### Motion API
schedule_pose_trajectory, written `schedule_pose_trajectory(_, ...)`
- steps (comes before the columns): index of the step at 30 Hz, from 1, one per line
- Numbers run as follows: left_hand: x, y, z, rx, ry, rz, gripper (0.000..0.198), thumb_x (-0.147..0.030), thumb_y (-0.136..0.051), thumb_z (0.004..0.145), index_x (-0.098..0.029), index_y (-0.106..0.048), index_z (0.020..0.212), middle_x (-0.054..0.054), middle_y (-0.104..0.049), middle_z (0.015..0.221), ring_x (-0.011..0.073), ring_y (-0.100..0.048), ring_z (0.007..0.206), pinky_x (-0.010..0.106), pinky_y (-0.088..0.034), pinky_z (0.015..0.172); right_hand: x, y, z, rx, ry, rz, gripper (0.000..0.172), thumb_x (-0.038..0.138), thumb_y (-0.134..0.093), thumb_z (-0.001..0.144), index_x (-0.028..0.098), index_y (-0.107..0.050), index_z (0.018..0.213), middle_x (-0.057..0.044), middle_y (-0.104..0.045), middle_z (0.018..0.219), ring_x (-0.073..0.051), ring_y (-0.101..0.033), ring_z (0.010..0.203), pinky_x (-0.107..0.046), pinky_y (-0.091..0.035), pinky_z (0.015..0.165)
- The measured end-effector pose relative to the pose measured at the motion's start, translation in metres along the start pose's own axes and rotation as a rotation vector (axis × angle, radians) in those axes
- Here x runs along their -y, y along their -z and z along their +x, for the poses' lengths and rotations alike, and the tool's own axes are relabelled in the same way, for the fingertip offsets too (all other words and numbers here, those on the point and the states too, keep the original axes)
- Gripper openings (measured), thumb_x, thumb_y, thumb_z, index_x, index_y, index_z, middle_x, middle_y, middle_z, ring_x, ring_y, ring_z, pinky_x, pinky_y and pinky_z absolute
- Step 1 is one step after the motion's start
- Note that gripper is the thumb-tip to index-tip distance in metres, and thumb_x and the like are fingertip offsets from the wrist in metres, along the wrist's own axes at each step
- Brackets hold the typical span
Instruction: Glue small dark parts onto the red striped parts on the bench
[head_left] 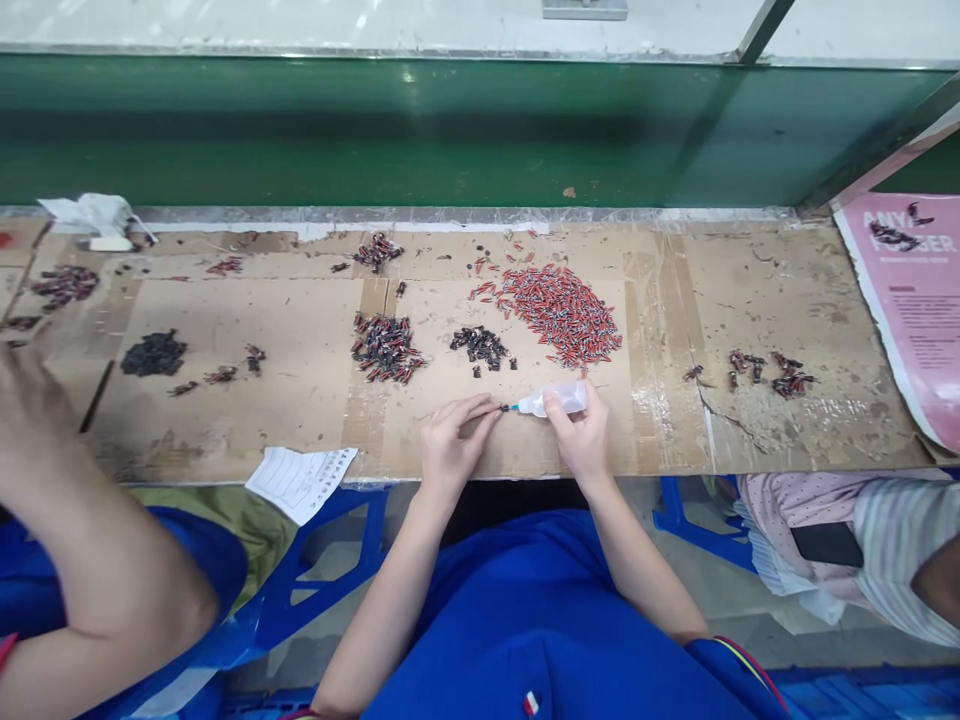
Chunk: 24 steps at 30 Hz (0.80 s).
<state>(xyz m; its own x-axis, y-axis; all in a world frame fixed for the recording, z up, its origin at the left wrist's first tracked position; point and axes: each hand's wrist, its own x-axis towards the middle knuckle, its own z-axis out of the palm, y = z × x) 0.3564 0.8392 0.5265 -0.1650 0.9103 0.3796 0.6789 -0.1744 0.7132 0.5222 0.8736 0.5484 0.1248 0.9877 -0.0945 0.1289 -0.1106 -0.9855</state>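
Note:
Between the fingertips of my left hand (454, 440) is a small black part (504, 408). My right hand (581, 430) grips a translucent squeeze bottle (553, 400) lying nearly level, its blue nozzle tip (514, 407) pointing left at the black part. Whether tip and part touch is too small to tell. Just beyond my hands lies a small heap of black parts (480, 346). Behind and to its right spreads a large pile of red-and-silver pieces (562, 315). A pile of joined black-and-red pieces (385, 347) sits to the left.
Cardboard (292, 400) covers the bench, with a green panel (375, 130) along its back. At left, a co-worker's arm (97, 540) reaches over near a dark heap (154, 353). A paper slip (301, 482) overhangs the front edge. Another person (847, 540) sits at right.

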Motion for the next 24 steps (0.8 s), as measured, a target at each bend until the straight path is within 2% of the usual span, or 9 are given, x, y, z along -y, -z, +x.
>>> schedule_pose_trajectory(11,0.000,-0.001,-0.001,0.021,0.026,-0.013,0.014,-0.031,-0.068,0.084,-0.021,-0.072,0.092,0.005,-0.077,0.086,0.0199,-0.073,0.081,0.036,-0.058,0.080,0.001,0.001,0.000,-0.046,0.019,-0.028,0.023,0.038,-0.064,0.073,0.021,-0.050,0.068,0.004,-0.057,0.060,-0.014,-0.053,0.056,-0.026,-0.043,0.054)
schedule_pose_trajectory(14,0.003,0.000,-0.001,0.040,0.006,-0.006,0.014,-0.030,-0.067,0.085,-0.021,-0.072,0.094,0.005,-0.076,0.087,0.0200,-0.070,0.087,0.037,-0.057,0.083,0.000,0.010,-0.002,-0.075,-0.001,-0.007,0.027,0.045,-0.065,0.074,0.021,-0.053,0.072,0.002,-0.060,0.063,-0.015,-0.056,0.058,-0.027,-0.045,0.056)
schedule_pose_trajectory(16,0.006,0.000,0.000,0.042,-0.027,0.022,0.014,-0.031,-0.066,0.085,-0.022,-0.073,0.094,0.006,-0.074,0.089,0.0221,-0.065,0.094,0.040,-0.054,0.087,0.000,0.022,-0.005,-0.096,-0.017,-0.035,0.033,0.049,-0.067,0.072,0.020,-0.058,0.083,0.000,-0.064,0.070,-0.016,-0.058,0.060,-0.028,-0.046,0.056)
schedule_pose_trajectory(18,0.009,0.000,0.001,0.044,-0.053,0.050,0.012,-0.032,-0.067,0.084,-0.024,-0.074,0.091,0.007,-0.071,0.096,0.0240,-0.061,0.100,0.043,-0.052,0.091,0.002,0.035,-0.007,-0.112,-0.039,-0.171,0.046,0.051,-0.071,0.068,0.019,-0.060,0.099,-0.001,-0.066,0.072,-0.018,-0.058,0.059,-0.030,-0.048,0.057)
schedule_pose_trajectory(20,0.010,0.000,0.002,0.056,-0.052,0.060,0.011,-0.032,-0.067,0.084,-0.024,-0.074,0.088,0.008,-0.068,0.103,0.0248,-0.058,0.103,0.044,-0.049,0.093,0.007,0.046,-0.007,-0.145,-0.015,-0.396,0.051,0.053,-0.072,0.068,0.019,-0.062,0.105,-0.005,-0.067,0.078,-0.021,-0.060,0.066,-0.036,-0.050,0.066)
schedule_pose_trajectory(22,0.012,0.000,0.002,0.077,-0.040,0.053,0.011,-0.031,-0.066,0.084,-0.024,-0.073,0.086,0.008,-0.068,0.102,0.0248,-0.057,0.104,0.045,-0.048,0.094,0.013,0.054,-0.002,-0.220,0.073,-0.602,0.045,0.055,-0.069,0.072,0.020,-0.067,0.100,-0.011,-0.067,0.091,-0.027,-0.061,0.084,-0.044,-0.048,0.080)
schedule_pose_trajectory(24,0.012,0.000,0.001,0.093,-0.024,0.027,0.010,-0.031,-0.065,0.085,-0.024,-0.072,0.085,0.007,-0.069,0.099,0.0244,-0.058,0.103,0.045,-0.047,0.094,0.018,0.056,0.007,-0.259,0.159,-0.688,0.037,0.053,-0.066,0.077,0.020,-0.071,0.092,-0.015,-0.066,0.102,-0.031,-0.058,0.098,-0.048,-0.044,0.090)
